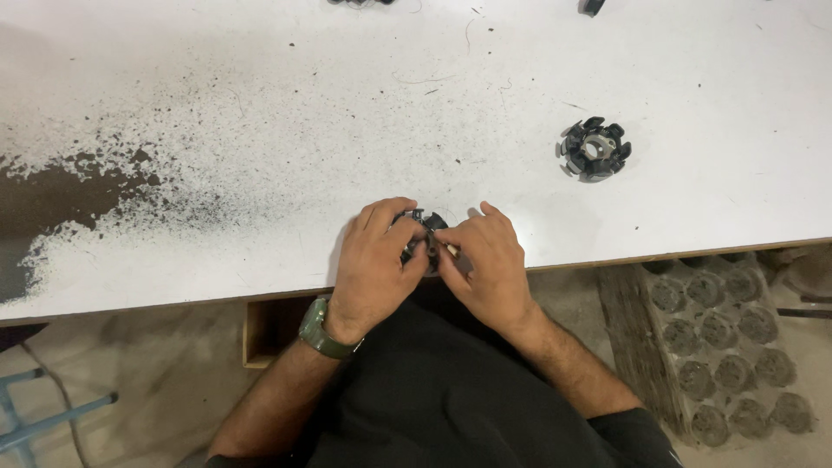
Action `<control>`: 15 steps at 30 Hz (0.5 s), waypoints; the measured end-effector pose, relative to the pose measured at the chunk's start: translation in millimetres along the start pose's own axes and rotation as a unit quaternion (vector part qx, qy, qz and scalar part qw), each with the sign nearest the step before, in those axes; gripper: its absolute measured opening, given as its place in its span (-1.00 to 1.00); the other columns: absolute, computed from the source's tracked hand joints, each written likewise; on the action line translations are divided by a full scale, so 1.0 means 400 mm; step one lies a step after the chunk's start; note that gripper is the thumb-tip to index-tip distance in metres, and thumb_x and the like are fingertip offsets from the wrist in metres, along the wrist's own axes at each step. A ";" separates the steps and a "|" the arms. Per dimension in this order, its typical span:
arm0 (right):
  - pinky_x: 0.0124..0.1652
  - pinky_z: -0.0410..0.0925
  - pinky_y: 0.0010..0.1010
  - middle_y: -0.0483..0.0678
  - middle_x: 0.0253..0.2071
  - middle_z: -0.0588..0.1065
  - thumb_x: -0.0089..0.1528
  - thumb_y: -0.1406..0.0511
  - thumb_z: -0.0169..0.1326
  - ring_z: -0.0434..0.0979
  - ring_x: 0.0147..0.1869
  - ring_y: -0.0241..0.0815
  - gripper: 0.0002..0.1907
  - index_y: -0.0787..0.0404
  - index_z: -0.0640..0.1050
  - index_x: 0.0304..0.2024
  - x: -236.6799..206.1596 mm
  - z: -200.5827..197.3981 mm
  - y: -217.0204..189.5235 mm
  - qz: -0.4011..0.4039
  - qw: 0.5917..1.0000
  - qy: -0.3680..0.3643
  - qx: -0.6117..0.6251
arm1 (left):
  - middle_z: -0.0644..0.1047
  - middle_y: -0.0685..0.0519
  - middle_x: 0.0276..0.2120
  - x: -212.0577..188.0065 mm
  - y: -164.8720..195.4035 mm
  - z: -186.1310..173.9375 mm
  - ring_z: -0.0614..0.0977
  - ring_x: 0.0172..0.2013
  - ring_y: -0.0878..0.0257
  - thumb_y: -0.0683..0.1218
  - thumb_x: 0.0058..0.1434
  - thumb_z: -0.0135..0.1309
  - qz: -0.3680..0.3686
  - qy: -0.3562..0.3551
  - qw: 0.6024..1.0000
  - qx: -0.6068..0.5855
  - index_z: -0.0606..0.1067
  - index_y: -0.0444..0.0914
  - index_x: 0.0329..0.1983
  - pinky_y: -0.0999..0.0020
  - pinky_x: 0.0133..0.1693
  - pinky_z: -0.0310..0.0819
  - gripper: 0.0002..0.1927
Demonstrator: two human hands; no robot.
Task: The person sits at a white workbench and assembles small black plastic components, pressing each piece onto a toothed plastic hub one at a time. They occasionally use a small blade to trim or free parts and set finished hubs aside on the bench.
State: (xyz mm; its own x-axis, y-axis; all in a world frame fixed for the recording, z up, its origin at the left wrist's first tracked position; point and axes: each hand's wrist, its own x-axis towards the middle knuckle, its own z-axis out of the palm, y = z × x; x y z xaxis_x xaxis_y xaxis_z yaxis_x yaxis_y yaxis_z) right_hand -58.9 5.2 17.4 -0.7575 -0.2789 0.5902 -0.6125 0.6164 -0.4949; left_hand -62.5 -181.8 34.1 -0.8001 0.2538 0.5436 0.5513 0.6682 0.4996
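Both of my hands meet at the near edge of a white table (260,130). My left hand (374,264), with a green watch on its wrist, grips a small black toothed ring-shaped part (423,227) from the left. My right hand (487,260) pinches the same part from the right, and something small and pale shows at its fingertips. Most of the part is hidden by my fingers. A second black ring-shaped part (594,150) with a round centre hole lies on the table, apart, to the upper right.
Dark worn patches and black specks cover the table's left side (61,186). Small dark objects sit at the far edge (592,7). Below the table on the right lies a grey moulded tray with round cells (728,347). A blue frame (43,416) stands at the lower left.
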 end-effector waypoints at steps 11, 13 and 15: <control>0.30 0.35 0.06 -0.08 -0.25 0.53 0.21 0.44 0.24 0.58 -0.13 -0.07 -0.78 0.19 0.53 -0.12 -0.011 -0.019 -0.023 0.018 0.999 0.018 0.030 | 0.55 -0.03 0.01 -0.005 0.001 0.031 0.55 -0.02 0.06 -0.19 0.10 0.20 -0.036 0.015 0.999 0.011 0.47 -0.27 -0.34 0.07 -0.02 0.36 -0.87; 0.29 0.36 0.05 -0.07 -0.22 0.54 0.21 0.44 0.25 0.59 -0.10 -0.07 -0.77 0.19 0.53 -0.11 -0.016 -0.017 -0.020 0.009 0.999 0.020 0.029 | 0.55 -0.03 0.00 -0.009 0.001 0.036 0.56 -0.02 0.07 -0.19 0.08 0.19 -0.035 0.021 0.999 0.013 0.47 -0.27 -0.35 0.08 -0.02 0.35 -0.87; 0.28 0.37 0.04 -0.07 -0.20 0.54 0.20 0.45 0.26 0.59 -0.08 -0.07 -0.75 0.19 0.53 -0.10 -0.015 -0.011 -0.015 -0.003 0.999 0.022 0.023 | 0.55 -0.04 0.00 -0.010 -0.001 0.040 0.55 -0.01 0.07 -0.19 0.08 0.19 -0.034 0.026 0.999 0.010 0.46 -0.27 -0.35 0.07 -0.02 0.35 -0.86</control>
State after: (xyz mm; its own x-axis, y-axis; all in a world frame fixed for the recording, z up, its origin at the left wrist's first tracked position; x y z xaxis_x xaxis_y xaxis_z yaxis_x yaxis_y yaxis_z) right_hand -49.8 6.4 19.8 -0.7432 -0.2496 0.6208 -0.6281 0.5798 -0.5190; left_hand -63.2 -172.1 20.9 -0.8216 0.1715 0.5437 0.4912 0.6971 0.5223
